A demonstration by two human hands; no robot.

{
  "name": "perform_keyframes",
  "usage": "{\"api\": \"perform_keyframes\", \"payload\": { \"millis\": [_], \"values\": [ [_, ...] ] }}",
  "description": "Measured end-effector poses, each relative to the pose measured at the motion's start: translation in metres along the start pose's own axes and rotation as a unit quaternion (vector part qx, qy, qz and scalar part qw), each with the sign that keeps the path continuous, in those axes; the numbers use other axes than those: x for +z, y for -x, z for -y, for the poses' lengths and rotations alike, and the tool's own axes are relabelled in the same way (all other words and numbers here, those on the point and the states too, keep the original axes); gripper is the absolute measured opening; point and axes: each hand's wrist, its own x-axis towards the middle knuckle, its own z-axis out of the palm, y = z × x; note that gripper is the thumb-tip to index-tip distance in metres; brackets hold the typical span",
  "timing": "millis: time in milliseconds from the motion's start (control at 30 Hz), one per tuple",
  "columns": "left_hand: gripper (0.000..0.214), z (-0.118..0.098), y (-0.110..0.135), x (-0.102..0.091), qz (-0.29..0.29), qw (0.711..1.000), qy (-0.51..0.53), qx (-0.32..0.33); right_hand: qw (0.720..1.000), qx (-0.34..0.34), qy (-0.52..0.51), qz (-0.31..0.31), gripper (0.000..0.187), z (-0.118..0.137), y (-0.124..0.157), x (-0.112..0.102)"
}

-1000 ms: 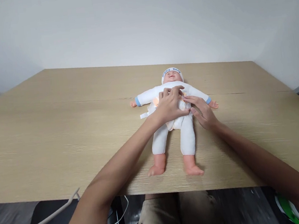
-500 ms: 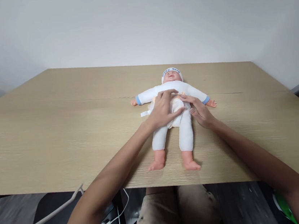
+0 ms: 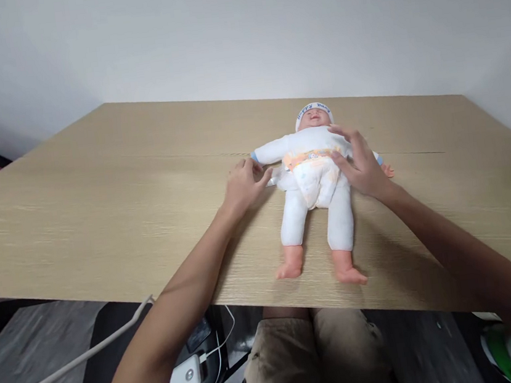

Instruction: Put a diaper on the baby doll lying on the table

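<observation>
A baby doll (image 3: 296, 144) in a white suit lies face up on the table, its feet toward me. Around its hips is a white diaper (image 3: 317, 184) with an orange patterned waistband. From the diaper's left side a white fastening tab (image 3: 273, 181) sticks out. Right beside that tab is my left hand (image 3: 244, 186), fingers curled and thumb apart from them; I see nothing held. My right hand (image 3: 364, 165) rests open at the doll's right side, thumb by the waistband and fingers over the chest and arm.
The wooden table (image 3: 169, 208) reaches back to a pale wall (image 3: 236, 32). Below its front edge are a white device with a cable (image 3: 183, 380), a pale curved bar (image 3: 72, 366), and a green and white object (image 3: 501, 348) at lower right.
My left hand has moved off the diaper's front, leftward to the tab. My right hand has shifted up toward the chest. The waistband now shows, and the view has turned slightly left.
</observation>
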Motion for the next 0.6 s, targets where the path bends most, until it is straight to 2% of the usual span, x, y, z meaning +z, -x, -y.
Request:
{"api": "perform_keyframes", "payload": {
  "millis": [167,233,333,400,500,533,600],
  "values": [
    [0.030,-0.003,0.004,0.005,0.081,0.994,-0.067,0.005,0.977,0.061,-0.020,0.202,0.069,0.007,-0.070,0.014],
    [0.027,-0.002,0.002,0.007,0.098,0.993,-0.062,-0.004,0.969,0.076,-0.008,0.237,0.070,0.003,-0.092,0.021],
    [0.023,-0.001,0.000,0.007,0.094,0.994,-0.025,-0.043,0.966,0.069,-0.003,0.249,0.062,-0.004,-0.109,0.029],
    [0.018,-0.002,-0.001,0.006,0.083,0.994,0.020,-0.074,0.971,0.032,0.014,0.235,0.052,-0.001,-0.110,0.031],
    [0.018,-0.002,-0.001,0.005,0.077,0.987,0.111,-0.091,0.974,-0.083,0.051,0.207,0.041,0.020,-0.102,0.029],
    [0.022,-0.002,-0.001,0.005,0.079,0.984,0.134,-0.090,0.965,-0.129,0.052,0.221,0.041,0.028,-0.098,0.028],
    [0.029,-0.001,-0.002,0.006,0.072,0.979,0.171,-0.090,0.936,-0.198,0.039,0.288,0.040,0.042,-0.092,0.027]
  ]
}}
